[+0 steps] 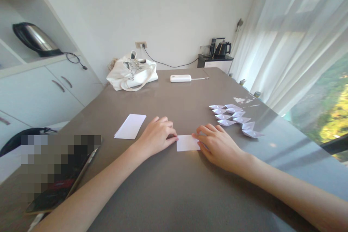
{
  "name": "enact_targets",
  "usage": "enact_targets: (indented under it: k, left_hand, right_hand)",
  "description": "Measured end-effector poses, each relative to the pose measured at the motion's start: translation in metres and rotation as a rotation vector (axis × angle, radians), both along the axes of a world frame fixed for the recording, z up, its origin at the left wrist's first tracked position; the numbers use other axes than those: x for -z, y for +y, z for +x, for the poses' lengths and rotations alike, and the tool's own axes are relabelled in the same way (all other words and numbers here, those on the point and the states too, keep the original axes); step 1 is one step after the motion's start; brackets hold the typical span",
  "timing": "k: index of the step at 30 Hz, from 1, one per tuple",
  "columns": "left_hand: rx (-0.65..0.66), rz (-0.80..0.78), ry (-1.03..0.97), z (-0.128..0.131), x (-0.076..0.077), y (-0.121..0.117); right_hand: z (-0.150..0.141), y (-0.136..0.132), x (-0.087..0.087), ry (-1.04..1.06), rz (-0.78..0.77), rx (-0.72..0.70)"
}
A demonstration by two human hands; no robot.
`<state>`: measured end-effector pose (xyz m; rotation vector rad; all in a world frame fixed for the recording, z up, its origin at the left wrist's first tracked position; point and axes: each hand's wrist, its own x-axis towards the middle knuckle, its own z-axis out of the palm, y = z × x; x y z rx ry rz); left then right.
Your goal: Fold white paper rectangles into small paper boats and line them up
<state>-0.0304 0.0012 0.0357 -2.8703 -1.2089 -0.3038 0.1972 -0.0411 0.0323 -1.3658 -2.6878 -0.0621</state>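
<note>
A small rectangle of white paper (187,143) lies on the table in front of me, between my two hands. My left hand (159,134) has its thumb and fingertips closed together at the paper's upper left corner. Curled over the right end, my right hand (216,141) grips the paper with thumb and fingers and hides that edge. A stack of white paper sheets (130,127) sits just left of my left hand. Beyond my right hand stand several folded white paper boats (227,122), set close together in slanting rows.
A white bag (133,72) and a white power bank (180,78) with a short cable lie at the table's far side. White scraps (243,100) are near the right edge. A tablet-like device (65,181), partly pixelated, is by my left forearm.
</note>
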Motion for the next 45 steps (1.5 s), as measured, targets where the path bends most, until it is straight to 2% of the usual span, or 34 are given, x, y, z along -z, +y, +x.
enact_targets:
  k: [11, 14, 20, 31, 34, 38, 40, 43, 45]
  left_hand:
    - [-0.052, -0.111, -0.083, -0.001, 0.001, 0.001]
    - [-0.045, -0.139, -0.103, -0.001, 0.004, 0.003]
    - [-0.066, -0.232, -0.265, 0.002, 0.014, 0.002]
    - [-0.099, -0.405, -0.377, 0.008, 0.016, -0.002]
    - [-0.128, -0.420, -0.392, 0.009, 0.018, -0.002]
    - [-0.215, -0.389, -0.378, 0.013, 0.019, -0.005]
    - [-0.244, -0.385, -0.367, 0.015, 0.019, -0.007]
    - [-0.238, -0.433, -0.356, 0.016, 0.016, -0.010]
    - [-0.177, -0.513, -0.349, 0.015, 0.011, -0.010]
  right_hand:
    - [0.006, 0.004, -0.004, -0.020, 0.007, 0.107]
    - [0.006, 0.004, -0.003, -0.017, -0.010, 0.096]
    - [0.006, 0.008, 0.006, 0.099, -0.018, 0.107]
    - [0.011, 0.014, 0.006, 0.143, 0.024, 0.211]
    - [0.008, 0.012, 0.008, 0.154, 0.021, 0.165]
    - [0.000, 0.002, 0.010, 0.212, -0.030, -0.068]
    - [-0.003, -0.004, 0.011, 0.228, -0.058, -0.136]
    - [-0.006, -0.007, 0.013, 0.213, -0.055, -0.139]
    - [-0.006, -0.007, 0.013, 0.208, -0.050, -0.127]
